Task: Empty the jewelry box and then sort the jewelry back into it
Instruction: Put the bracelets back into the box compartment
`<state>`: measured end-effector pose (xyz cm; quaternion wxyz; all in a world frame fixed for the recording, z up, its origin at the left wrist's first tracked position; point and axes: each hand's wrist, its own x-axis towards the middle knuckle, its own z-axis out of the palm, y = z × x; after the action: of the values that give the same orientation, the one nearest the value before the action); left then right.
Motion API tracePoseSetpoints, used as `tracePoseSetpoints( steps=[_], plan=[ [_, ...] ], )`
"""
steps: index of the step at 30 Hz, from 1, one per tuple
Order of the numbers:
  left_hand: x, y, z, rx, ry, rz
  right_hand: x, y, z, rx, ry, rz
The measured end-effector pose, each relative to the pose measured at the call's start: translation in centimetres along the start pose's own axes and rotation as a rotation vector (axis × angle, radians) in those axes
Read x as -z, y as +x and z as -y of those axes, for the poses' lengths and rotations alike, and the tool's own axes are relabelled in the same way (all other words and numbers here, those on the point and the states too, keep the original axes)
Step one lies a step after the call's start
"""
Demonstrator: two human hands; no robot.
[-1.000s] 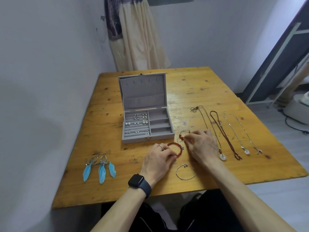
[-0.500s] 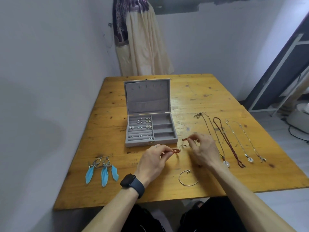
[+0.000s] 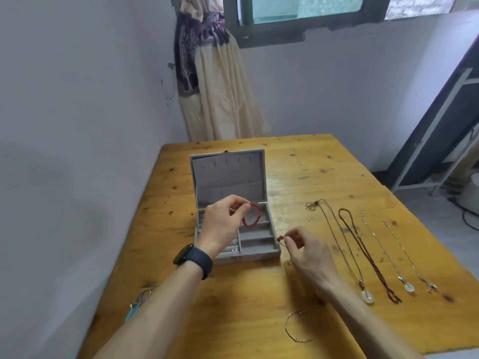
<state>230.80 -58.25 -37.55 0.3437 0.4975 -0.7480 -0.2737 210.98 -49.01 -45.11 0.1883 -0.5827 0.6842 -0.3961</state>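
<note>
Presumably the sorting stage is shown. The left hand is held above the jewelry box, its thumb and fingertips pinching a red beaded bracelet, which is hung as a loop over the bare right-side compartments. The right hand, at 4 o'clock of the box and just off its front corner, is pinched on a small red-beaded piece; its fine wire is barely resolved. Two risks are judged. The loop may be dropped across a divider and left straddling two compartments, or the trailing wire may be snagged on the box rim. The box is set at 12 o'clock on the counter. It is grey and felt-lined with its lid raised, and small silver earrings are lodged in its left rows.
</note>
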Motion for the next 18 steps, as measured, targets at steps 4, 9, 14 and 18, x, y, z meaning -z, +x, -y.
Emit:
tracePoseSetpoints(
  steps=[4,9,14,18],
  plan=[
    [-1.6,2.8,0.8,0.138,-0.002,0.018,-0.7,0.4,-0.6,0.045,-0.096,0.076],
    [-4.0,4.4,2.4,0.309,-0.047,0.039,-0.9,0.4,-0.9,0.076,-0.150,0.119],
    [-5.2,5.1,3.2,0.410,-0.062,0.023,-0.9,0.3,-1.1,0.088,-0.175,0.137],
    [-5.5,5.4,3.0,0.316,0.307,0.030,-0.6,0.3,-0.9,0.090,-0.175,0.140]
  ],
)
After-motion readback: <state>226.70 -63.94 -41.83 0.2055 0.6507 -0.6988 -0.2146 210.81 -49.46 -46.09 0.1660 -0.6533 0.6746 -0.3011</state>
